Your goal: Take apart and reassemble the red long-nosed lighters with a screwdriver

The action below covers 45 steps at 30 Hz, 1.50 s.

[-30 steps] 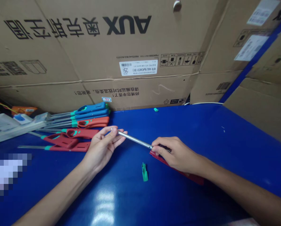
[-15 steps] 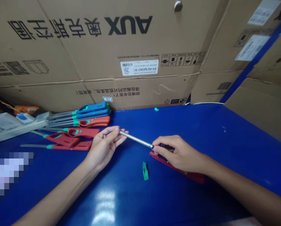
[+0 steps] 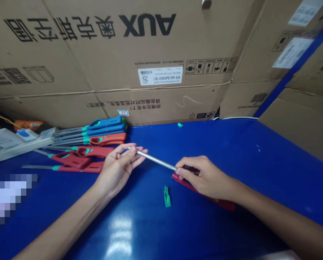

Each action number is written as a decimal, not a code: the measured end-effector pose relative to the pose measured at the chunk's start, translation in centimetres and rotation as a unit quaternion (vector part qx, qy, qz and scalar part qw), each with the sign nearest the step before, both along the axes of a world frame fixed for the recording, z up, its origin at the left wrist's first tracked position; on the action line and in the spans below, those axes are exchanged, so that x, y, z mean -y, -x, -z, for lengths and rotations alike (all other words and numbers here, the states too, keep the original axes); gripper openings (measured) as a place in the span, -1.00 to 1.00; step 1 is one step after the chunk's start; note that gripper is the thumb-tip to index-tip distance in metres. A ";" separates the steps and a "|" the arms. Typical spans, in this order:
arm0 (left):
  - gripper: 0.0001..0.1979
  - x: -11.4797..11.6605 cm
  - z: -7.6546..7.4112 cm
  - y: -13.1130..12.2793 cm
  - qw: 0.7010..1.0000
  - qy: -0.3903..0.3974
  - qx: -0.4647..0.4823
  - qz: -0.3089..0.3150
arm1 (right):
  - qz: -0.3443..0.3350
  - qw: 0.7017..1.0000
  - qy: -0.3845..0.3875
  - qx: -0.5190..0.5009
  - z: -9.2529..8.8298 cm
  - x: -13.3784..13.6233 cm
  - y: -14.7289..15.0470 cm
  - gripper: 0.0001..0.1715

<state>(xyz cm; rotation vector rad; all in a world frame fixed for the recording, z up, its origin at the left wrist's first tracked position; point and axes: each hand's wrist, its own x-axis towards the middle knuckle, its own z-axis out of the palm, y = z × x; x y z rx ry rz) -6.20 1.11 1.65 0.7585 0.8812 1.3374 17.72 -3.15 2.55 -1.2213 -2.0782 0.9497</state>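
My left hand (image 3: pixel 120 164) pinches the far end of a thin metal lighter tube (image 3: pixel 157 160) between thumb and fingers. The tube slants down to the right, and my right hand (image 3: pixel 205 177) is closed on its other end. A dark, glossy part (image 3: pixel 191 169) shows between the right thumb and fingers. Beneath that hand is a red lighter casing (image 3: pixel 187 183); the hand covers its middle, and I cannot tell whether the fingers touch it. A small green pronged plastic piece (image 3: pixel 167 198) lies on the blue table between the hands.
Several gas lighters with blue (image 3: pixel 107 122) and red handles (image 3: pixel 93 166) lie in a pile at the left. Behind the table (image 3: pixel 140 224) stands a big cardboard box (image 3: pixel 110 65). A small green cap (image 3: pixel 180 125) lies near it. Clear plastic packaging (image 3: pixel 20 146) sits far left.
The tube's far end now shows a little past my left thumb. Both hands otherwise keep nearly the same place, and the view has shifted slightly.
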 end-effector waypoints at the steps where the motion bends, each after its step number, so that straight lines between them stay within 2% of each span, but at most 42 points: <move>1: -0.65 0.0 0.0 0.0 1.000 -0.001 -0.006 0.002 | 0.001 1.000 -0.004 0.002 0.0 0.0 0.0 -0.76; 7: -0.70 0.1 0.0 0.0 0.999 0.001 -0.043 0.013 | -0.010 1.000 -0.001 0.009 0.0 0.1 0.0 -0.78; 17: -0.74 0.3 0.1 -0.1 0.999 0.007 -0.039 0.018 | -0.017 0.999 0.002 0.047 0.1 -0.3 -0.1 -0.77; 23: -0.65 0.2 0.4 -0.4 0.999 0.000 -0.038 -0.028 | -0.040 0.996 -0.004 0.080 0.0 -0.6 -0.1 -0.75; 26: -0.64 0.1 0.3 -0.4 0.997 -0.008 -0.058 -0.049 | -0.023 0.997 -0.007 0.080 0.0 -0.5 0.0 -0.77; 31: -0.63 -0.1 0.3 -0.3 0.996 0.002 -0.059 -0.073 | -0.001 0.996 -0.007 0.085 -0.2 -0.2 0.0 -0.56; 38: -0.61 -0.6 0.0 0.0 0.995 -0.002 -0.052 -0.090 | -0.002 0.996 -0.038 0.081 -0.2 -0.4 -0.2 -0.83; 40: -0.61 -0.7 0.0 0.2 0.994 -0.005 -0.070 -0.081 | -0.001 0.995 -0.045 0.084 -0.1 -0.5 -0.2 -0.82; 45: -0.62 -1.0 0.5 0.9 0.976 -0.072 -0.192 -0.075 | -0.003 0.996 -0.029 0.086 -0.3 -0.5 -0.3 -0.81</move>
